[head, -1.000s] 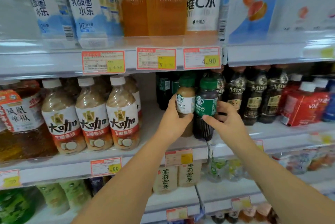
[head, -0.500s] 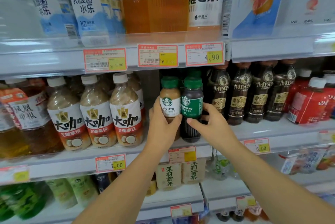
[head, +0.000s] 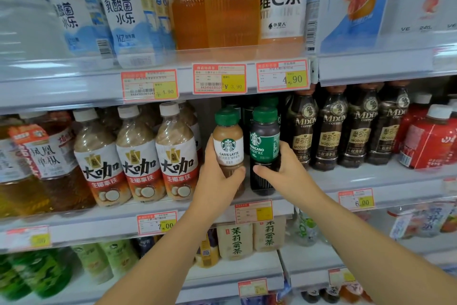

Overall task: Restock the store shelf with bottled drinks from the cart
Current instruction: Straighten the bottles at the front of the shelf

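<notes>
Left hand [head: 217, 178] fingers grasping tan green-capped latte bottle [head: 228, 149]; right hand [head: 284, 171] fingers grasping dark green-labelled americano bottle [head: 264, 146], both upright, side by side on middle shelf [head: 371, 181].

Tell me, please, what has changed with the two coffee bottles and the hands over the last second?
Very little. The latte bottle and the Americano bottle have eased slightly down toward the front of the middle shelf, side by side. Nothing was let go: the left hand still grips the latte bottle and the right hand the Americano bottle. The stocked bottles beside them have not moved.
</notes>
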`<control>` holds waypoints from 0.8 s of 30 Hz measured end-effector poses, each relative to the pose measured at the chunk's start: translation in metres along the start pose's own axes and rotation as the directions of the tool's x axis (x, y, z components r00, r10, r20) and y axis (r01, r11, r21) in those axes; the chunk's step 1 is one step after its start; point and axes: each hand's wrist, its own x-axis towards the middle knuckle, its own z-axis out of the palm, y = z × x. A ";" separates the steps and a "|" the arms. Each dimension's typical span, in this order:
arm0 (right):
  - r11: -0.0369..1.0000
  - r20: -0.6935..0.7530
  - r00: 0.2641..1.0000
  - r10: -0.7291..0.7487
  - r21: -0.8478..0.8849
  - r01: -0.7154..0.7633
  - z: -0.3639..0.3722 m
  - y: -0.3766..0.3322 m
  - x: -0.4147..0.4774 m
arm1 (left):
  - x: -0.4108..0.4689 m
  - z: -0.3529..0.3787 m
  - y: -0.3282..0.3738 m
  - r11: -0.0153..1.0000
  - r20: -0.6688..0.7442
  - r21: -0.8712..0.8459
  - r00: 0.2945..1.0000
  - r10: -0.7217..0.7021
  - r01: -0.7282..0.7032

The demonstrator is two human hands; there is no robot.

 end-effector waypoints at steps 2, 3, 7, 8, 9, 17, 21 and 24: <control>1.000 0.003 1.000 -0.014 -0.024 0.014 0.000 0.000 -0.001 | 0.000 -0.003 -0.002 1.000 0.023 0.008 1.000 -0.001 0.001; 1.000 0.018 1.000 -0.022 -0.015 0.023 0.000 -0.001 -0.001 | 0.000 -0.004 -0.003 1.000 0.029 0.011 1.000 -0.006 0.006; 0.999 0.137 0.990 -0.038 0.009 0.037 -0.006 -0.007 -0.002 | 0.001 -0.007 -0.002 1.000 0.050 0.018 0.999 -0.017 0.016; 0.999 0.147 0.988 -0.043 0.007 0.043 -0.012 -0.010 -0.002 | 0.000 -0.008 -0.003 1.000 0.054 0.008 0.998 -0.019 0.018; 0.998 0.125 0.990 -0.064 0.008 0.063 -0.020 -0.014 0.000 | 0.000 -0.009 -0.003 1.000 0.054 -0.003 0.998 -0.022 0.022; 0.790 0.090 0.954 -0.287 -0.540 0.289 -0.055 -0.052 0.047 | 0.000 -0.006 0.006 0.999 0.039 -0.022 0.999 -0.031 0.032; 0.782 0.185 0.974 -0.128 -0.585 0.214 -0.049 -0.056 0.071 | -0.001 -0.006 0.007 0.999 0.038 -0.019 0.999 -0.030 0.031; 0.873 0.161 0.986 -0.035 -0.476 0.109 -0.043 -0.055 0.080 | 0.000 -0.006 0.008 1.000 0.033 -0.013 0.999 -0.027 0.027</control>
